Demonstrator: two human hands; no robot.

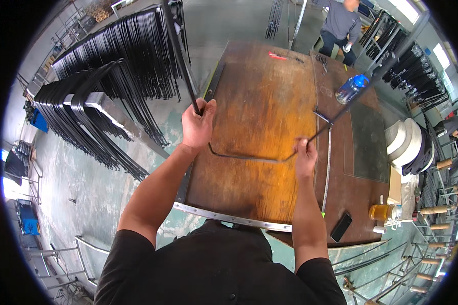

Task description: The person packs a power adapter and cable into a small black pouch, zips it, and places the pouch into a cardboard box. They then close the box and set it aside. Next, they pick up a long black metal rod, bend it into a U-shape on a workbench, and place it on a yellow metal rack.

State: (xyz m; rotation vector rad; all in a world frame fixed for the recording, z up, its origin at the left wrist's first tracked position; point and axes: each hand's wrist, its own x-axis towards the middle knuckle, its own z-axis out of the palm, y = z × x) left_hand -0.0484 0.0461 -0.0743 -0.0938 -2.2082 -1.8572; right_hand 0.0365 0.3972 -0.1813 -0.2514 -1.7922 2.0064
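Observation:
A long black rod, bent into a wide U, is held over the brown worktable. My left hand is closed around its left arm, which rises past the upper edge of the view. On the other side, my right hand pinches the right arm just above the bend. That arm slants far up to the right and blurs toward its end. The U's bottom runs between my hands, nearest me. Whether it touches the tabletop I cannot tell.
Many black bent rods hang on racks at left. On the table are a blue-capped bottle, a phone, a jar of amber liquid and a red tool. A metal strip edges its front. Another person sits beyond.

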